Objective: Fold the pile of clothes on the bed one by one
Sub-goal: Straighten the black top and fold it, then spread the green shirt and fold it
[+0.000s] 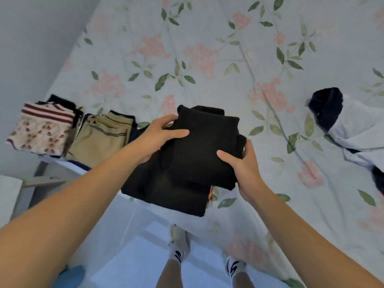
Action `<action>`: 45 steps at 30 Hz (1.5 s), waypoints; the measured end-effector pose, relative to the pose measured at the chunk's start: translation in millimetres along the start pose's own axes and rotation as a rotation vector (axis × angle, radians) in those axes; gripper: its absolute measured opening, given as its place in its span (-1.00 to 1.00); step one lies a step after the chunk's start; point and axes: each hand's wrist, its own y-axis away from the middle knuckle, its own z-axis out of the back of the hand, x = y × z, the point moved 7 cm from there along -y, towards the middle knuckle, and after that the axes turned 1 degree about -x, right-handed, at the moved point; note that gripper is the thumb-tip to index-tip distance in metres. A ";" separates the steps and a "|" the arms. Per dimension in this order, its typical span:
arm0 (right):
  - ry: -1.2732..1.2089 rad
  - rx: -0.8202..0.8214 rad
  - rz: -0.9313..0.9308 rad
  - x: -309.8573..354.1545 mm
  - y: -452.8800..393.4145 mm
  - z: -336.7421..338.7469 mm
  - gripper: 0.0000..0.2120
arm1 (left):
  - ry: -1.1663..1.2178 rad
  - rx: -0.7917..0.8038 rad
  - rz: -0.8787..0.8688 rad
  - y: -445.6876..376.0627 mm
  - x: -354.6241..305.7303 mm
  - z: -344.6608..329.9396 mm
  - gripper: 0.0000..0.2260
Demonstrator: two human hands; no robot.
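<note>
Both the left hand and right hand are gripping the folded black garment over the bed edge, probably stacking it next, then grabbing the unfolded pile.

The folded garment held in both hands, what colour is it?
Plain black. The folded garment shows clearly in the head view.

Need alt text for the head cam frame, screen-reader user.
Both hands, left hand and right hand, grip a folded black garment above another black folded piece at the edge of a floral bed. Folded stacks sit left; unfolded clothes lie right.
</note>
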 end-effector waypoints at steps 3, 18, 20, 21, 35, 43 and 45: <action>0.069 0.014 0.009 -30.7 23.9 -45.8 -0.41 | -0.014 -0.059 0.016 26.6 29.5 47.8 -0.68; 1.441 0.118 0.658 -137.3 4.5 -111.3 -0.41 | -1.368 -0.198 -0.426 4.4 172.8 28.2 -0.42; 1.371 0.100 0.690 -127.4 5.0 -108.0 -0.41 | -1.362 -0.225 -0.480 0.7 157.1 20.7 -0.42; 1.329 0.081 0.713 -117.6 6.9 -102.9 -0.42 | -1.347 -0.228 -0.514 -0.5 146.3 11.3 -0.42; 1.183 -0.367 0.509 11.5 -48.7 249.5 -0.34 | -1.171 0.040 -0.741 -90.5 13.3 -296.0 -0.39; 1.239 -0.646 0.417 95.3 -47.5 474.9 -0.31 | -1.128 0.178 -0.877 -120.8 -52.4 -512.9 -0.36; 1.268 -0.723 0.393 108.1 -31.6 524.2 -0.30 | -1.126 0.242 -0.919 -113.1 -61.6 -568.1 -0.35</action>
